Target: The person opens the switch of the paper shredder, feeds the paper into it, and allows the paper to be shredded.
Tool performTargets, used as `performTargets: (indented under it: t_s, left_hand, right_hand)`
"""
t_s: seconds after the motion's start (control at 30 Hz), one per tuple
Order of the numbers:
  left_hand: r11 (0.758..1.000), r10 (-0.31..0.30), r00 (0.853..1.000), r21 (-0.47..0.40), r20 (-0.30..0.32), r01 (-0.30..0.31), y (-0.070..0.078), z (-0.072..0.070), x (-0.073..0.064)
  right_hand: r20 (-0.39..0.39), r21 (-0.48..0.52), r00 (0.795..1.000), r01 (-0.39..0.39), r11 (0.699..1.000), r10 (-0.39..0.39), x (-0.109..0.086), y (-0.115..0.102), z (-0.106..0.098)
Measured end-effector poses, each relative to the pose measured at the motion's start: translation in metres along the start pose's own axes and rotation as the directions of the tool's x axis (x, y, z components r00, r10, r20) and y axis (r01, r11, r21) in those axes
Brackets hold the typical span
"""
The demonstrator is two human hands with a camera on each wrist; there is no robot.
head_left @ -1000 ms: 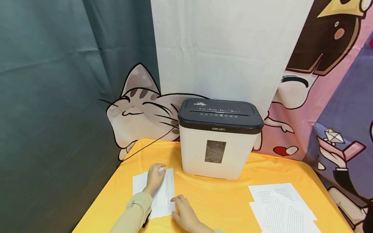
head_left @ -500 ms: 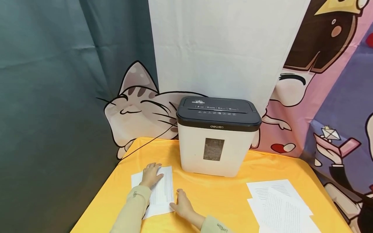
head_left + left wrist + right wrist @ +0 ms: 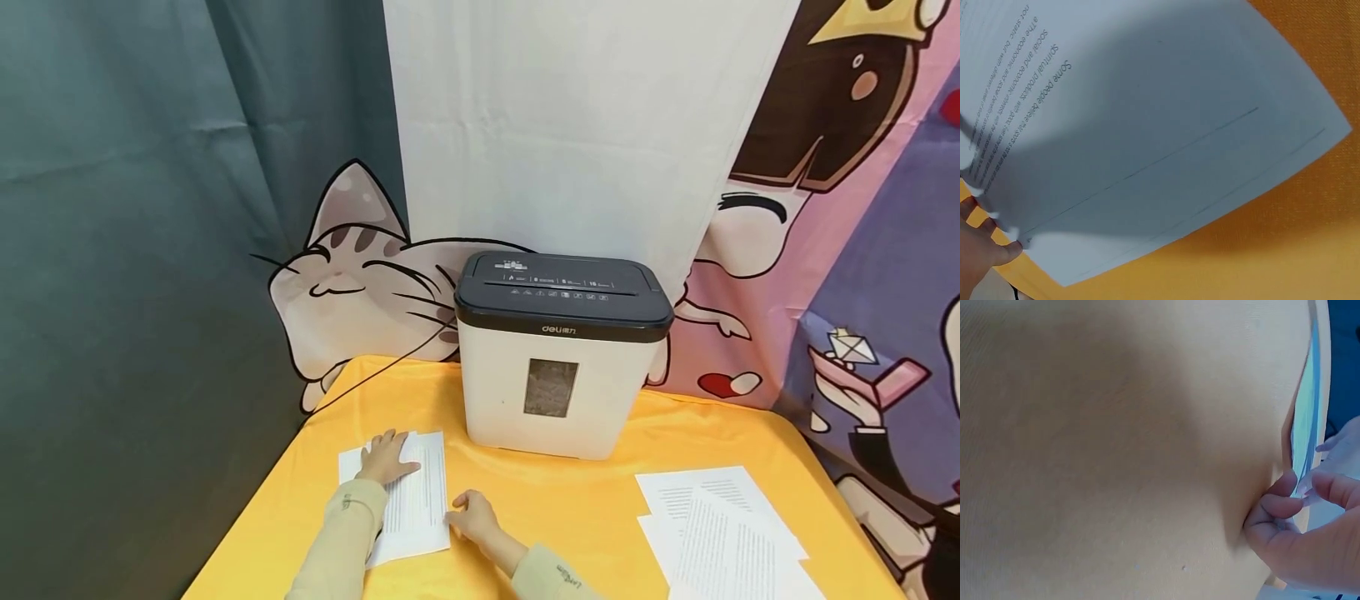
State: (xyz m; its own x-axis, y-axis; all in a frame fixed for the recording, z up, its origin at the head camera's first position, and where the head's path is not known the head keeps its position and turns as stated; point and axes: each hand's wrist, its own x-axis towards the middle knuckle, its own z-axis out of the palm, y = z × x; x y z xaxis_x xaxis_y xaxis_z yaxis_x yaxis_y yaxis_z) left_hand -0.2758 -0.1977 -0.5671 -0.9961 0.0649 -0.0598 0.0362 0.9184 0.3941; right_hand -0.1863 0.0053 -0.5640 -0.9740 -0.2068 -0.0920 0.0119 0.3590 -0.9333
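Note:
A small pile of printed paper (image 3: 429,492) lies at the left of the yellow-covered table. My left hand (image 3: 384,458) rests on its upper part, fingers spread and thumb out to the right. At the pile's lower right edge, my right hand (image 3: 476,518) has curled fingers and pinches the paper's edge. The right wrist view shows this hand (image 3: 1307,547) with the edge of the paper (image 3: 1304,425) between thumb and fingers. In the left wrist view, text and thin lines show on the top sheet (image 3: 1147,125), with right-hand fingertips (image 3: 1013,250) at its margin.
A white paper shredder (image 3: 495,375) with a dark lid stands at the back middle of the table. More printed sheets (image 3: 727,533) lie overlapping at the right. A thin black cord (image 3: 382,371) runs leftward from the shredder. Printed curtains (image 3: 585,125) hang behind.
My left hand has flattened and spread on the paper. My right hand drew slightly away, opened, and has now curled its fingers at the paper's right edge.

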Motion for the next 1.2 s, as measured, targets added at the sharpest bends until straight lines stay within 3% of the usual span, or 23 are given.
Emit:
performTargets:
  t_s: [0.1, 0.5, 0.8, 1.07, 1.2]
  left_hand:
    - [1.000, 0.000, 1.000, 0.006, -0.012, 0.000, 0.000, -0.001, -0.002]
    - [0.999, -0.028, 0.998, -0.024, -0.060, 0.027, 0.003, -0.001, -0.004]
    - [0.998, -0.047, 0.998, -0.031, -0.040, 0.046, 0.004, 0.005, -0.002]
    - [1.000, -0.013, 1.000, -0.013, -0.017, 0.013, 0.001, 0.000, 0.001]
    - [1.000, 0.009, 0.999, -0.019, -0.041, -0.010, 0.000, -0.002, 0.000]
  right_hand:
    - [0.013, 0.080, 0.999, -0.042, 0.996, 0.041, 0.001, 0.000, 0.001]
    - [0.041, 0.076, 0.993, -0.113, 0.991, 0.110, 0.004, 0.003, 0.006]
    - [-0.009, 0.026, 0.999, -0.053, 0.998, 0.053, 0.001, 0.002, 0.006]
    - [-0.051, -0.032, 0.999, 0.006, 0.999, -0.008, 0.005, 0.003, -0.001]
    - [-0.056, -0.049, 0.998, 0.007, 0.999, -0.010, 0.007, 0.003, -0.007]
